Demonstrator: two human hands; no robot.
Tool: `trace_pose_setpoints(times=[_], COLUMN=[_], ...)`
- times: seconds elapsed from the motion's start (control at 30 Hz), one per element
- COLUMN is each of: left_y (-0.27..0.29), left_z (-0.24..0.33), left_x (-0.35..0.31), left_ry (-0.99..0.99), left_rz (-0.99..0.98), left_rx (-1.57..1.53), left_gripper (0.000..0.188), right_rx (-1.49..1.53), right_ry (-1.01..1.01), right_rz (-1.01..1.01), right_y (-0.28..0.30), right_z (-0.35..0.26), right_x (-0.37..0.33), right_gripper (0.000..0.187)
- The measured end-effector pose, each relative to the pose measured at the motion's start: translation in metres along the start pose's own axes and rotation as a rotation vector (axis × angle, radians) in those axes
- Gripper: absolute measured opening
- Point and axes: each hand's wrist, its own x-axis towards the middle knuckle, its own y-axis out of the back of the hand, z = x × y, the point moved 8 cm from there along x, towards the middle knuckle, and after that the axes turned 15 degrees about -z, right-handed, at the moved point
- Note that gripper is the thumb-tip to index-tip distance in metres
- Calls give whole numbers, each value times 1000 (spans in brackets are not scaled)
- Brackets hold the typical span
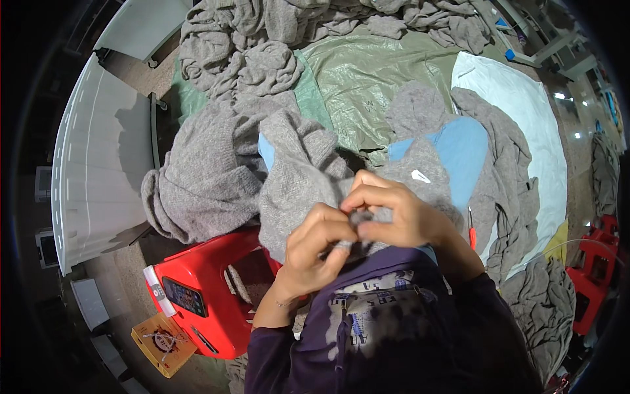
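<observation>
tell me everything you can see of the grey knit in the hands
The grey knit is speckled and looks soft and fuzzy, like wool. It lies in loose folds before the purple top, a bunched bit held between the left hand and the right hand. Blur hides that bit's detail, and where the knit ends among the other grey knits is unclear.

One fisheye view looks from the person's head, steeply down and forward; the chest (387, 328) sits close at the lower edge; the cloth (295, 187) lies farther off, mid-frame; straight edges bend toward a dark rim.
</observation>
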Motion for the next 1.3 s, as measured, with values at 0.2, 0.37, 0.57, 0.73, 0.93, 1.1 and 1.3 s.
trace_pose_setpoints(times=[0.2, 0.37, 0.57, 0.73, 0.93, 1.1, 1.3], left_y=[-2, -20, -34, -28, -29, -33, -29], left_z=[-78, -118, -125, -140, -134, -131, -139], left_x=[-24, -39, -41, -51, -49, -46, -54], left_ry=[511, 499, 640, 478, 569, 523, 480], left_rz=[70, 238, 373, 496, 406, 424, 640], left_rx=[-129, -720, -922, -963, -919, -1058, -953], left_gripper=[27, 22, 17, 18, 16, 14, 15], right_rx=[53, 199, 58, 94, -139, -199, -248], right_ry=[65, -11, -51, -124, -96, -35, 16], right_rz=[249, 301, 460, 337, 328, 426, 433], right_y=[15, 1, 9, -1, 8, 2, -2], right_z=[34, 63, 68, 72, 61, 56, 51], right_x=[-2, 6, 4, 11, 10, 11, 12], right_gripper=[11, 10, 11, 14, 15, 12, 8])
